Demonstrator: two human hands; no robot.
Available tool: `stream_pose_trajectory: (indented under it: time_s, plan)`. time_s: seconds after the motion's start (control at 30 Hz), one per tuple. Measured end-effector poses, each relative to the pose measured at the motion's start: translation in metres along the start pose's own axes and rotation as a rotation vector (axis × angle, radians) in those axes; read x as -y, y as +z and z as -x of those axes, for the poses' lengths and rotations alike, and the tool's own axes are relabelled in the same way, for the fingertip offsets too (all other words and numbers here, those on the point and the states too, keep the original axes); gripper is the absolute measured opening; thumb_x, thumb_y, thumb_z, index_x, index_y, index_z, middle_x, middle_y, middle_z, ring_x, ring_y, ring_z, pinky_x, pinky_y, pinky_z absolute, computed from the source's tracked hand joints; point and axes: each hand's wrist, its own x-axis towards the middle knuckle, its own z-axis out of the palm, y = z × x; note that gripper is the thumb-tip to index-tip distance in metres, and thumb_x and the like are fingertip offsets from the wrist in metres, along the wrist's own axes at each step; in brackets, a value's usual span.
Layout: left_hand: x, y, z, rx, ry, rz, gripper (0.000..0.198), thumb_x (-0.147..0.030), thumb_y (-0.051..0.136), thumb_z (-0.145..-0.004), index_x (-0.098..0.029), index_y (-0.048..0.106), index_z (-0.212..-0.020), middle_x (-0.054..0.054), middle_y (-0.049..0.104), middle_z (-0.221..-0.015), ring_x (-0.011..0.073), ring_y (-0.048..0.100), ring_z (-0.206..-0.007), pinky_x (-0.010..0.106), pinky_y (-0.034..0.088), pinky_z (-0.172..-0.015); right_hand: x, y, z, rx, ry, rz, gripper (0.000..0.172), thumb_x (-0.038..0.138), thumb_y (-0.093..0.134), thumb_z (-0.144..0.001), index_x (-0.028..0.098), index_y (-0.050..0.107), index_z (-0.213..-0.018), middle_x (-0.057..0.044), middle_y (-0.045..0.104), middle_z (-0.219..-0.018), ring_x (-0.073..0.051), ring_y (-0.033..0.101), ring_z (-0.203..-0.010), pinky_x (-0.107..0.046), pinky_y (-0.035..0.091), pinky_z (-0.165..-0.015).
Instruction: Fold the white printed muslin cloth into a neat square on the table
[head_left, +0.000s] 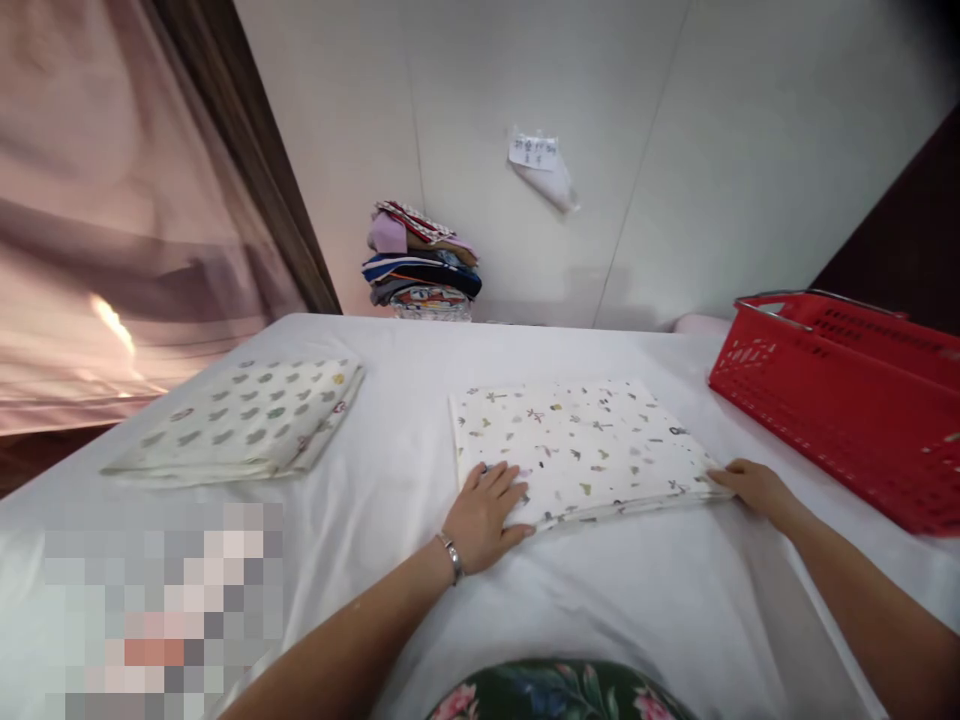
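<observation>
A white cloth (577, 440) with small scattered prints lies folded into a flat rectangle in front of me. My left hand (487, 515) rests on its near left corner, fingers spread and lying flat. A silver bracelet (451, 556) circles that wrist. At the near right corner, my right hand (750, 487) pinches the cloth's edge between thumb and fingers. Another folded cloth (247, 415), pale with rows of grey-green prints, lies apart to the left.
A red plastic basket (840, 400) with a metal handle stands at the right edge. Behind the white-covered table (405, 390) rises a stack of folded clothes (421, 265). A labelled plastic bag (544, 170) hangs on the wall. Pink curtain (97, 200) fills the left; the lower left is pixelated.
</observation>
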Motion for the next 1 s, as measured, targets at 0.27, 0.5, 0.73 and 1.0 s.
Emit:
stream_pose_trajectory:
  time_s: [0.27, 0.5, 0.73, 1.0]
  plan:
    - [0.020, -0.034, -0.047, 0.160, -0.133, 0.050, 0.057, -0.057, 0.035, -0.085, -0.021, 0.047, -0.128, 0.009, 0.038, -0.141, 0.0249, 0.031, -0.131, 0.045, 0.024, -0.107, 0.066, 0.009, -0.006, -0.163, -0.378, 0.189, 0.038, 0.035, 0.047, -0.077, 0.016, 0.060, -0.107, -0.012, 0.060, -0.113, -0.027, 0.057, -0.102, -0.036, 0.043, -0.086]
    - [0.061, -0.020, -0.129, 0.172, -0.292, -0.147, 0.068, -0.060, 0.028, -0.084, -0.020, 0.032, -0.139, 0.007, 0.019, -0.149, 0.0272, 0.010, -0.137, 0.051, 0.006, -0.109, 0.195, 0.055, -0.009, 0.042, -0.678, 0.039, 0.054, 0.047, 0.037, -0.085, 0.020, 0.046, -0.130, -0.005, 0.033, -0.143, -0.022, 0.027, -0.132, -0.037, 0.022, -0.109]
    - [0.095, 0.007, -0.132, 0.167, -0.416, -0.162, 0.082, -0.069, 0.014, -0.080, -0.018, 0.022, -0.143, 0.004, 0.013, -0.150, 0.0270, 0.006, -0.138, 0.052, 0.004, -0.109, 0.256, 0.077, -0.038, 0.186, -0.812, 0.169, 0.067, 0.059, 0.024, -0.087, 0.020, 0.030, -0.141, -0.004, 0.014, -0.150, -0.024, 0.007, -0.138, -0.043, 0.009, -0.109]
    - [0.096, 0.011, -0.133, 0.106, -0.390, -0.211, 0.078, -0.067, 0.016, -0.082, -0.018, 0.027, -0.141, 0.006, 0.019, -0.149, 0.0283, 0.010, -0.137, 0.054, 0.007, -0.108, 0.244, 0.073, -0.057, 0.180, -0.825, 0.203, 0.071, 0.066, 0.017, -0.085, 0.024, 0.025, -0.142, -0.002, 0.006, -0.151, -0.023, 0.000, -0.138, -0.043, -0.001, -0.109]
